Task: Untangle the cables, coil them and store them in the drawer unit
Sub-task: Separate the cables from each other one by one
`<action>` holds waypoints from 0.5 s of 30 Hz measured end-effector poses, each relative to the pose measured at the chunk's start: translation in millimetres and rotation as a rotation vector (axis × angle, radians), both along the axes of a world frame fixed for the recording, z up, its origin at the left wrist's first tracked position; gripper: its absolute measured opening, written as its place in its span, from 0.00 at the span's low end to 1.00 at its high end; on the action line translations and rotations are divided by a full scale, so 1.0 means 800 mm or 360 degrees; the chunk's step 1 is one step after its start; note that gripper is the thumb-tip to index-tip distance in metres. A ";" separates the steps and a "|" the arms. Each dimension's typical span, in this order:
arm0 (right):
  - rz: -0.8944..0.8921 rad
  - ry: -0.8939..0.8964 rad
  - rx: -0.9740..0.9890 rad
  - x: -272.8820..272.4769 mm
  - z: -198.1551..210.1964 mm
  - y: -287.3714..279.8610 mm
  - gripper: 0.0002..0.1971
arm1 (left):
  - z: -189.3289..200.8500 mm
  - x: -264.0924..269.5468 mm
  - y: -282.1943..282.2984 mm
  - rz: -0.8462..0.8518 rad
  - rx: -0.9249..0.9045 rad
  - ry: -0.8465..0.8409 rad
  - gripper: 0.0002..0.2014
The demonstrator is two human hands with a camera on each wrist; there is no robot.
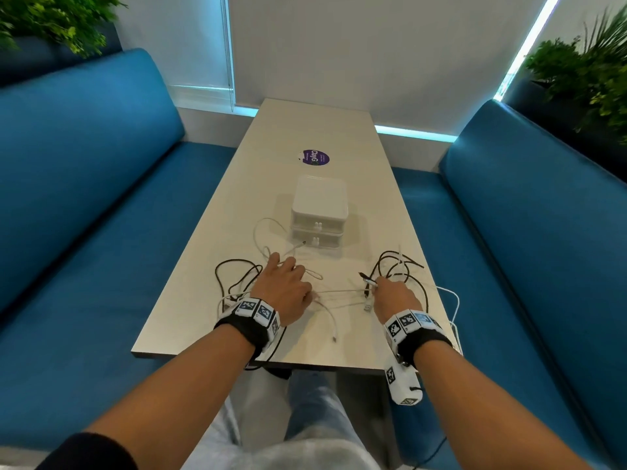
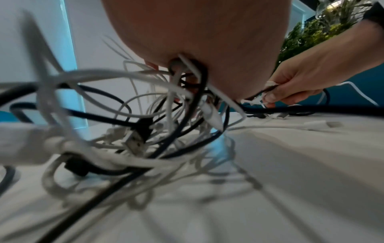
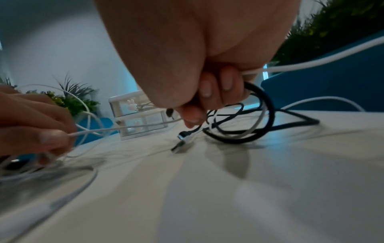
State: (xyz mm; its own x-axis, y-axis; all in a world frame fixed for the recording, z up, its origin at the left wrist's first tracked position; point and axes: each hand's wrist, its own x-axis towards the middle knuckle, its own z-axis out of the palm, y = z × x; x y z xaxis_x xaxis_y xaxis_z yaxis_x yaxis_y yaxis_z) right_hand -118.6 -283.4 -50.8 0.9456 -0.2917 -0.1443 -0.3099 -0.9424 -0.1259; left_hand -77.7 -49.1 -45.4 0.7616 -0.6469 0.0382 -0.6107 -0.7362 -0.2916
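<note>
Pulling apart mid-frame: left hand (image 1: 283, 288) pinches a white cable (image 3: 124, 128); right hand (image 1: 393, 295) has fingers curled round black and white cables (image 3: 257, 115) lower right of the drawer unit (image 1: 319, 215), whose drawers look closed. Risk, judged: crossed loops under the left wrist could cinch into knots, or drag plugs off the table (image 1: 305, 130) edge.
</note>
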 end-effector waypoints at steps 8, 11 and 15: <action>0.0312 -0.0228 0.0332 0.007 -0.008 0.053 0.18 | -0.006 0.000 -0.019 -0.0079 -0.0004 0.0009 0.16; 0.0423 -0.0239 0.0466 0.008 -0.014 0.068 0.15 | -0.008 -0.001 -0.018 -0.0082 -0.0048 0.0031 0.17; 0.0456 -0.0273 0.0713 0.003 -0.019 0.072 0.12 | -0.011 -0.001 -0.017 -0.0060 -0.0156 0.0061 0.16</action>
State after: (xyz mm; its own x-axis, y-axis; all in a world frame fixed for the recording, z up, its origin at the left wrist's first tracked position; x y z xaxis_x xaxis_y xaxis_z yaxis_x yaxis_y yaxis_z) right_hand -116.4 -225.7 -65.6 0.9989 0.0348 -0.0324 0.0107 -0.8288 -0.5594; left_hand -78.3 -63.0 -54.5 0.7388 -0.6698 0.0740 -0.6480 -0.7362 -0.1951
